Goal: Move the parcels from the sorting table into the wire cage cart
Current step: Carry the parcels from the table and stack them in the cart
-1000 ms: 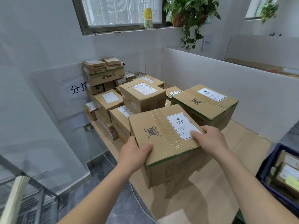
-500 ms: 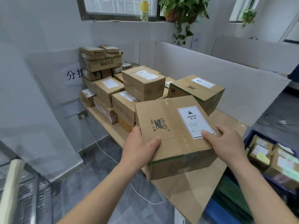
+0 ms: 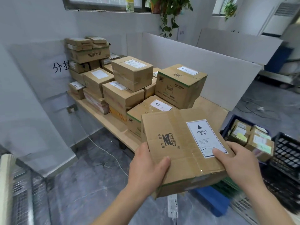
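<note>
Left hand [image 3: 146, 169]: closed on the near left corner of the held parcel [image 3: 183, 148], thumb flat on its top, fingers hidden under it
Right hand [image 3: 235, 161]: clamped on the near right edge, thumb pressed on the white HEAVY label [image 3: 206, 138], fingers out of sight below
Held parcel: 1, brown carton, tilted, at 6 o'clock in the head view; its far part overlaps the table's near end, its near part hangs over open floor; clear of the table or touching it, cannot tell
Sorting table [image 3: 211, 108]: bare wood at 3 o'clock beside the stack; white partition [image 3: 211, 65] walls its far side
Parcels left on table [image 3: 132, 73]: stacked from centre toward 10 o'clock; count uncertain, more than a dozen, some hidden
Wire cage cart [image 3: 21, 197]: mesh edge at 8 o'clock, grey floor open between it and the hands
Blue crate [image 3: 227, 129]: 1, at 3 o'clock, holding small labelled boxes
Black crate [image 3: 287, 151]: 1, just beside it at the right
</note>
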